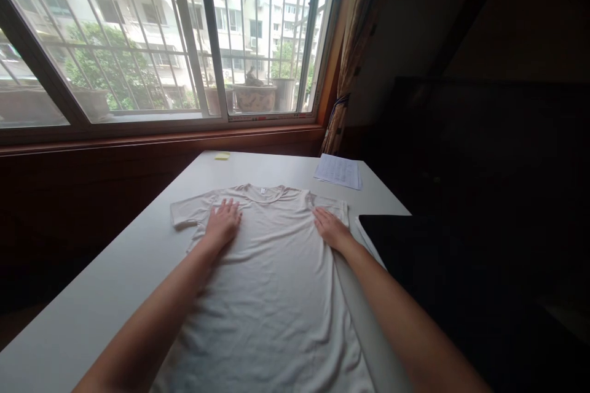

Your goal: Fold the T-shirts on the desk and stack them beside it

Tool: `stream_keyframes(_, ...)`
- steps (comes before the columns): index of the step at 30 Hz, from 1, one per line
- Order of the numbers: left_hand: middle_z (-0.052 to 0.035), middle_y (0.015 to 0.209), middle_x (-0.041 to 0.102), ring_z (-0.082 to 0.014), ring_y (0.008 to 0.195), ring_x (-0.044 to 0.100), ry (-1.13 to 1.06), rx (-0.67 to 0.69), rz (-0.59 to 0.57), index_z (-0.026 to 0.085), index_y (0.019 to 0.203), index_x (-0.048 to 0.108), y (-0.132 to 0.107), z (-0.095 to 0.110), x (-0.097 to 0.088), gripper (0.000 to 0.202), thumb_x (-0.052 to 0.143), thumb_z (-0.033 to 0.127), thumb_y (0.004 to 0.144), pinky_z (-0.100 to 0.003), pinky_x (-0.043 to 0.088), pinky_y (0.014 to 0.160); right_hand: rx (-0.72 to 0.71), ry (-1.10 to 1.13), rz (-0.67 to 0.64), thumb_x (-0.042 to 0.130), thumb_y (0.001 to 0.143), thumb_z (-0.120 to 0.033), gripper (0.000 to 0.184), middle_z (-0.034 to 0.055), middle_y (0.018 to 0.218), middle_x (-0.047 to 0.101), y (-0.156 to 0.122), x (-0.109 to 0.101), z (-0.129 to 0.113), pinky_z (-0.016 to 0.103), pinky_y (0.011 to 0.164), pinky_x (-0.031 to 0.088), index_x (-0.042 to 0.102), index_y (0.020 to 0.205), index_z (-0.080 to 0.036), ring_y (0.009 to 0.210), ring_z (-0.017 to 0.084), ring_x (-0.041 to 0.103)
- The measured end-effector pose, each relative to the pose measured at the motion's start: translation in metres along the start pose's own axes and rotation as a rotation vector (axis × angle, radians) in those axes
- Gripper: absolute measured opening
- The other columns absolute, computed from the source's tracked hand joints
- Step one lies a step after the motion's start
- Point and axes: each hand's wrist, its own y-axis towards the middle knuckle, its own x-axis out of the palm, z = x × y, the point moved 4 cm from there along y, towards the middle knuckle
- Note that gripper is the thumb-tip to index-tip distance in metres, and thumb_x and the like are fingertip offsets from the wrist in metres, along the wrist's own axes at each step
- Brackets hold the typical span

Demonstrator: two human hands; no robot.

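Note:
A white short-sleeved T-shirt lies spread on the white table, its neckline toward the window and its lower end running out of view near me. Wrinkles cross its chest and body. My left hand rests flat on the shirt near the left sleeve, fingers stretched out. On the opposite side, my right hand lies on the shirt's edge just below the right sleeve, its fingers extended and pointing inward. Neither hand grips the cloth visibly. The right sleeve looks bunched near the shoulder.
Printed papers lie at the table's far right corner, and a yellow sticky note at the far left. A dark flat item covers the right side. Beyond stand a barred window and a tied curtain.

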Motion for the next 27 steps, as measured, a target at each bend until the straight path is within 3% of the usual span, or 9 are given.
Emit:
stream_keyframes(3,-0.0143,0.163,0.031,-0.0337,0.151,0.023,0.020,-0.144,-0.029,0.017,0.153,0.039,0.001,-0.047,0.005,0.056,0.027,0.043,0.105,-0.061,0.022,0.118,0.067,0.003,-0.006,0.031,0.104,-0.039,0.054,0.0072,0.160,0.040,-0.002,-0.001,0.010,0.039,0.120,0.026,0.046,0.150,-0.018,0.148,0.022,0.033)
stream_keyframes(7,-0.0110,0.166,0.025,-0.0307,0.152,0.020,0.031,-0.246,-0.059,0.019,0.156,0.034,0.002,-0.075,0.011,0.061,0.022,0.048,0.104,-0.060,0.022,0.118,0.196,-0.017,0.039,0.032,0.103,-0.043,0.051,0.0098,0.151,0.051,-0.005,-0.013,0.018,0.043,0.114,0.035,0.057,0.141,-0.022,0.137,0.029,0.045)
stream_keyframes(11,-0.0103,0.166,0.024,-0.0329,0.153,0.017,0.042,-0.290,-0.072,0.021,0.157,0.032,0.005,-0.081,0.017,0.064,0.022,0.053,0.102,-0.061,0.020,0.118,0.301,-0.048,0.102,0.032,0.102,-0.042,0.047,0.0152,0.136,0.060,-0.007,-0.022,0.011,0.051,0.102,0.043,0.065,0.129,-0.022,0.123,0.035,0.052)
stream_keyframes(15,-0.0087,0.168,0.020,-0.0346,0.153,0.014,0.047,-0.281,-0.086,0.025,0.158,0.030,0.005,-0.081,0.021,0.065,0.021,0.056,0.101,-0.063,0.017,0.117,0.303,-0.057,0.147,0.033,0.101,-0.033,0.044,0.0173,0.135,0.060,0.000,-0.027,-0.003,0.049,0.109,0.035,0.064,0.130,-0.017,0.127,0.034,0.050)
stream_keyframes(19,-0.0094,0.168,0.019,-0.0349,0.153,0.014,0.048,-0.271,-0.090,0.025,0.159,0.028,0.005,-0.081,0.022,0.066,0.020,0.056,0.101,-0.064,0.015,0.118,0.234,-0.035,0.143,0.033,0.101,-0.035,0.051,0.0140,0.153,0.047,0.012,-0.022,-0.030,0.043,0.120,0.021,0.053,0.143,-0.015,0.143,0.028,0.036)
stream_keyframes(24,-0.0091,0.168,0.018,-0.0341,0.153,0.013,0.044,-0.264,-0.090,0.025,0.159,0.028,0.004,-0.080,0.020,0.065,0.020,0.055,0.102,-0.063,0.016,0.118,0.175,0.001,0.071,0.028,0.102,-0.045,0.063,0.0147,0.162,0.033,0.008,0.002,-0.068,0.041,0.122,0.019,0.041,0.152,-0.009,0.151,0.026,0.026)
stream_keyframes(27,-0.0084,0.168,0.018,-0.0333,0.154,0.013,0.041,-0.256,-0.088,0.025,0.158,0.029,0.004,-0.080,0.018,0.066,0.020,0.056,0.101,-0.064,0.015,0.118,0.152,0.008,0.038,0.027,0.103,-0.050,0.067,0.0135,0.164,0.028,0.000,0.012,-0.075,0.040,0.124,0.014,0.035,0.155,-0.009,0.153,0.024,0.021)
